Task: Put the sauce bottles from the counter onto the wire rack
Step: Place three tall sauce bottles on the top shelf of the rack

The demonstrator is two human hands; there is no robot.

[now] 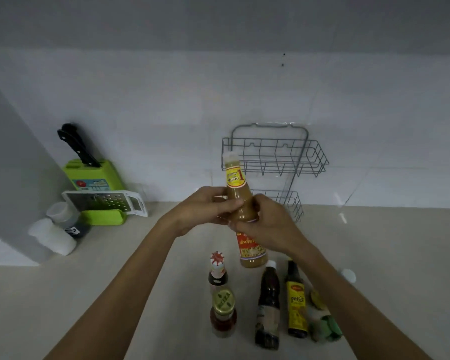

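Beige worktop (374, 255) is spreading across the lower half of the view, and a white tiled wall (166, 113) is rising behind it. A grey two-tier wire rack (278, 157) is standing at the back against the wall, its upper basket lying bare; the lower basket is partly hidden behind the hands. At the left, a green knife block (94, 178) is being leaned against the wall with a black-handled knife (76, 144) set in it, and a white grater (107, 202) is being propped across a green tray in front of it. Two white-capped containers (55, 229) are standing just beside them.

A tall bottle of tan sauce (240, 203), white-capped with a yellow neck label and a red body label, is being held above the worktop in front of the rack, tilted slightly left at the top. The left hand (205, 206) is being wrapped around its shoulder, fingers (231, 203) closed on it, and the right hand (268, 224) is being clasped around its middle from the other side.

Below, on the worktop, a dark sauce bottle with a red cap (218, 271) and a gold-lidded chilli sauce bottle (223, 313) are standing one behind the other. To their right, a dark brown bottle (268, 302) and a yellow-labelled seasoning bottle (296, 300) are standing side by side, with a green item that cannot be told beside them, partly hidden by the right forearm.
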